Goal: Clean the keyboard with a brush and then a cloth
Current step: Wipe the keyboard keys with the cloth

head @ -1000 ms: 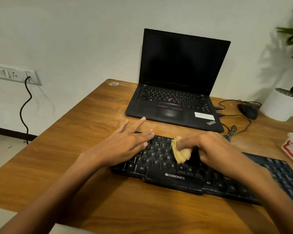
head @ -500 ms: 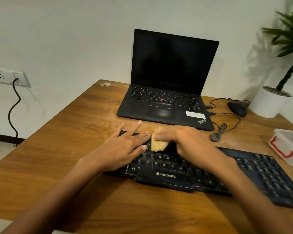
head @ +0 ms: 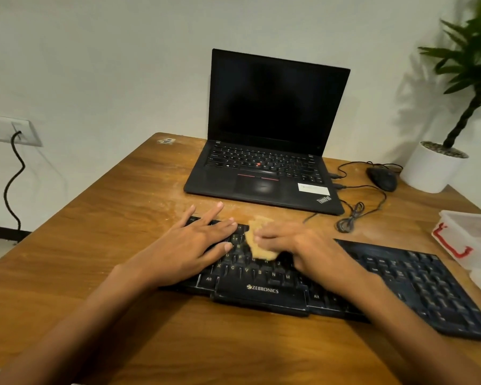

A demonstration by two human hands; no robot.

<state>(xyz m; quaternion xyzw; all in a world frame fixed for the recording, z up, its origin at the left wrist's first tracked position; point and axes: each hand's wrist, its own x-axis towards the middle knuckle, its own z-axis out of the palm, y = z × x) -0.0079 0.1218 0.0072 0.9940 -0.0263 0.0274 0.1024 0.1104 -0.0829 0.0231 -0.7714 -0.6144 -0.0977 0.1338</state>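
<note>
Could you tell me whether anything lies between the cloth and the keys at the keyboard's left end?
Yes: the left hand rests flat on those keys, just left of the cloth that the right hand presses onto the keyboard.

One keyboard (head: 400, 276), one cloth (head: 261, 252), one laptop (head: 261, 173) (lid open), one mouse (head: 382, 178), one plant (head: 433, 168), one box (head: 472, 237)

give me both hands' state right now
Left hand: open, flat on keyboard.
Right hand: open, pressing cloth onto it.
</note>
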